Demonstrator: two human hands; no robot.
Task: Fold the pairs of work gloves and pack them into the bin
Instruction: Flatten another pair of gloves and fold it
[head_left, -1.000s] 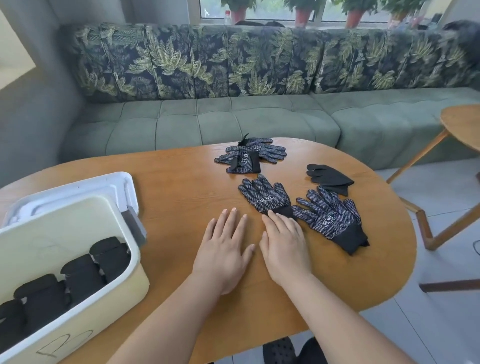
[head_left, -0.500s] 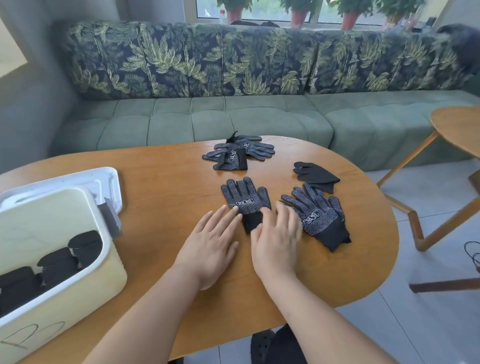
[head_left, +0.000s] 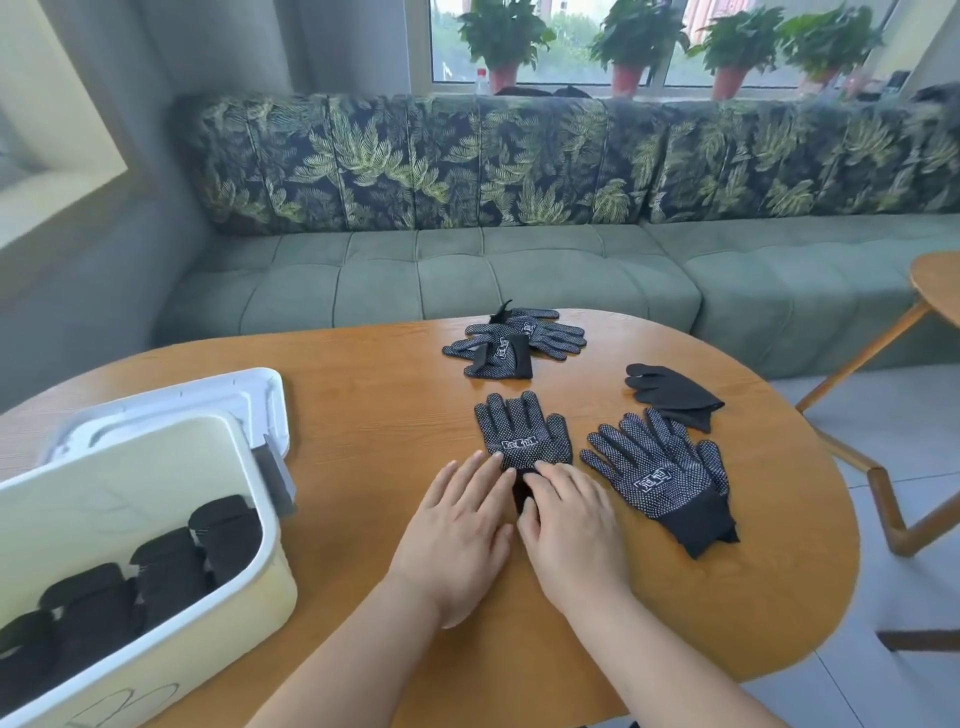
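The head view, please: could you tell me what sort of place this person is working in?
Most likely a home living room: a green sofa with leaf-print cushions, potted plants behind it, and a wooden table with work gloves on it.

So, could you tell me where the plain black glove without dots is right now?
In the head view, the plain black glove lies at the right of the wooden table, just beyond the spread dotted glove and right of the glove pile.
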